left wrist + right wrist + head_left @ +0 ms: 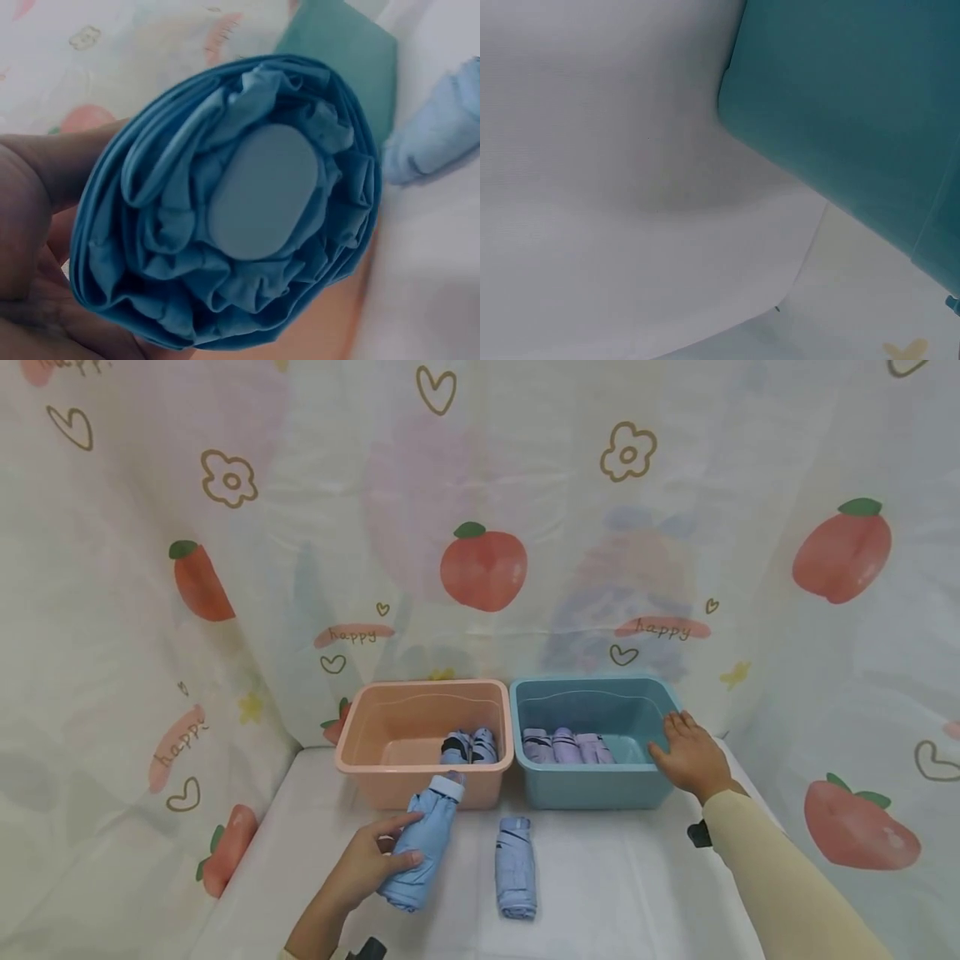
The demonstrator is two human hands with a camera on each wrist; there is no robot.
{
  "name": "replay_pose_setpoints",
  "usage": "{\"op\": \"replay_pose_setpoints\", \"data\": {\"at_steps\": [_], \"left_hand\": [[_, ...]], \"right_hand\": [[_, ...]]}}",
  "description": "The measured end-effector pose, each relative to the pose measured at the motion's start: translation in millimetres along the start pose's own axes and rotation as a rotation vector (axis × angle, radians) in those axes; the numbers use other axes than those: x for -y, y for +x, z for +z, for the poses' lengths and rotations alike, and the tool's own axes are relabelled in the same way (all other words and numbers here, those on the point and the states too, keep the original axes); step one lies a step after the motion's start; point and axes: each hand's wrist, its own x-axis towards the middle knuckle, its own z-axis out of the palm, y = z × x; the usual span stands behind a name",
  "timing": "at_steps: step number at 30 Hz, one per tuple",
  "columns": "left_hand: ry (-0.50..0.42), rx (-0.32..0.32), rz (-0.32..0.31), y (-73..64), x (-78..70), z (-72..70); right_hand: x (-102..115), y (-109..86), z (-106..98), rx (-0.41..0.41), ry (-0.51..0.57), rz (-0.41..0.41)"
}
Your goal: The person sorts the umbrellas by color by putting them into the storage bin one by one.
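Note:
My left hand [367, 860] grips a folded light-blue umbrella [423, 847], thumb on one side and fingers on the other. The umbrella tilts, its white cap end up by the front rim of the pink bin [375, 785]. In the left wrist view the umbrella's other end, rolled fabric round a pale oval handle [264, 191], faces the camera. Out straight, the fingers of my right hand [693, 756] lie over the right rim of the teal bin [600, 789]. Another folded blue umbrella [516, 868] lies on the white table between my hands.
Inside the pink bin, two dark-patterned blue umbrellas [469, 747] lie at the right. Three purplish folded umbrellas [566, 747] lie side by side in the teal bin. The bins stand side by side against a printed curtain [555, 568] at the table's back.

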Motion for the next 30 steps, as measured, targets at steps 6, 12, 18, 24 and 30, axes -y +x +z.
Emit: {"op": "replay_pose_setpoints", "data": {"at_steps": [6, 12, 18, 24, 30], "left_hand": [[0.015, -0.028, 0.093, 20.6, -26.7, -13.2], [0.031, -0.081, 0.097, 54.5, -44.3, -28.8], [0.081, -0.065, 0.118, 101.9, -61.8, -55.5], [0.090, -0.008, 0.063, 143.8, -59.7, -81.9], [0.176, 0.042, -0.027, 179.3, -49.9, -90.3]], "right_hand": [[-6, -9.4, -3, -0.021, -0.005, 0.020], [-11, -15.5, -3, -0.004, 0.000, 0.052], [-11, -16.5, -1, -0.007, 0.028, 0.076], [-2, -11.8, 9, -0.007, 0.037, 0.068], [3, -8.2, 14, -0.019, 0.009, 0.036]]}}
